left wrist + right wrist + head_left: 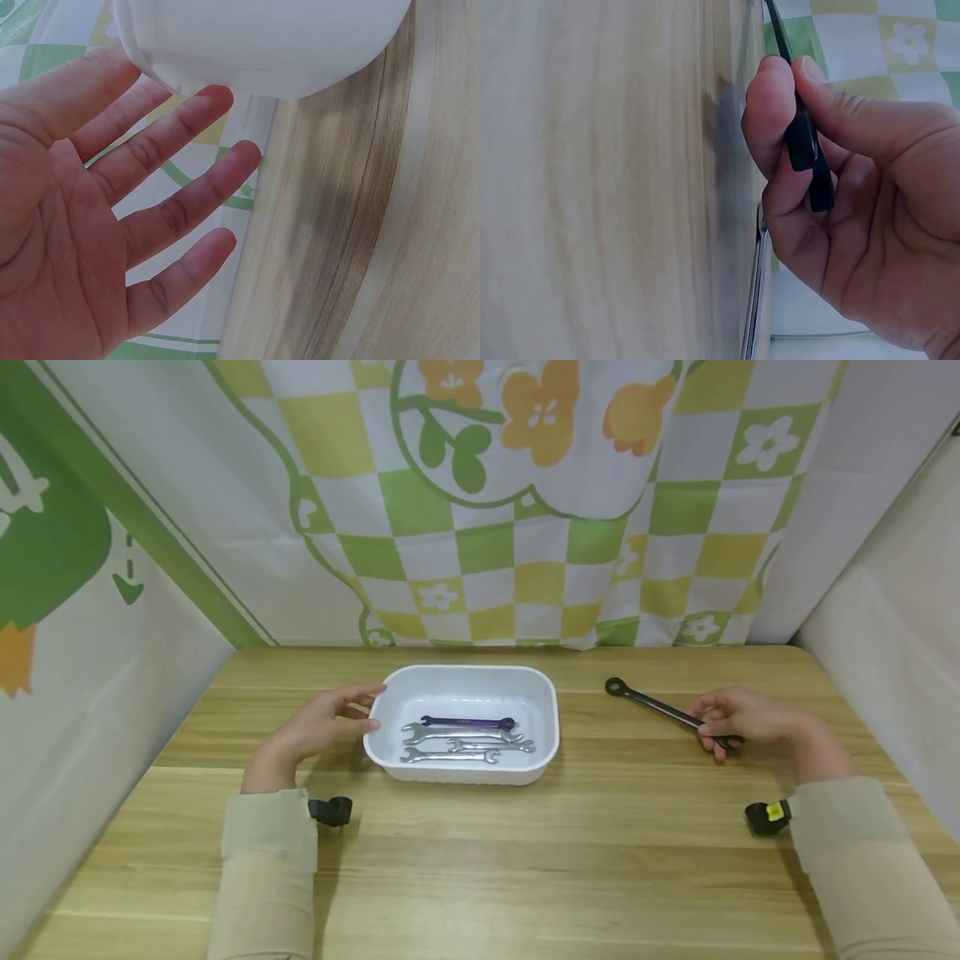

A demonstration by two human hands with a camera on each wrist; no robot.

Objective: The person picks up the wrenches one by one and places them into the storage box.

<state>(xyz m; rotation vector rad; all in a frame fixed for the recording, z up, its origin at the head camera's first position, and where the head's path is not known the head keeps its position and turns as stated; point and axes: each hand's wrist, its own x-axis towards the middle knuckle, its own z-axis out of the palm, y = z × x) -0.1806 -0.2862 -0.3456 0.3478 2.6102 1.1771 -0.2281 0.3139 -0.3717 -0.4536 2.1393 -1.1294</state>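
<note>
A white plastic tub (461, 777) stands on the table with several wrenches inside: a purple one (468, 722) and silver ones (450, 756). At the tub's left end, my left hand (318, 722) touches the rim with thumb and index finger. Its other fingers are spread and fairly straight beside the tub wall in the left wrist view. Off to the right, my right hand (738, 722) pinches a black wrench (660, 706) between thumb and fingers near one end. The wrench's ring end points left toward the tub. The right wrist view shows its held end (802, 142) against the fingers.
Low behind my right hand, a shiny silver tool (755, 292) lies on the table in the right wrist view; its kind is unclear. The wooden table (525, 868) meets a patterned curtain (517, 552) at the back, and cloth walls stand at both sides.
</note>
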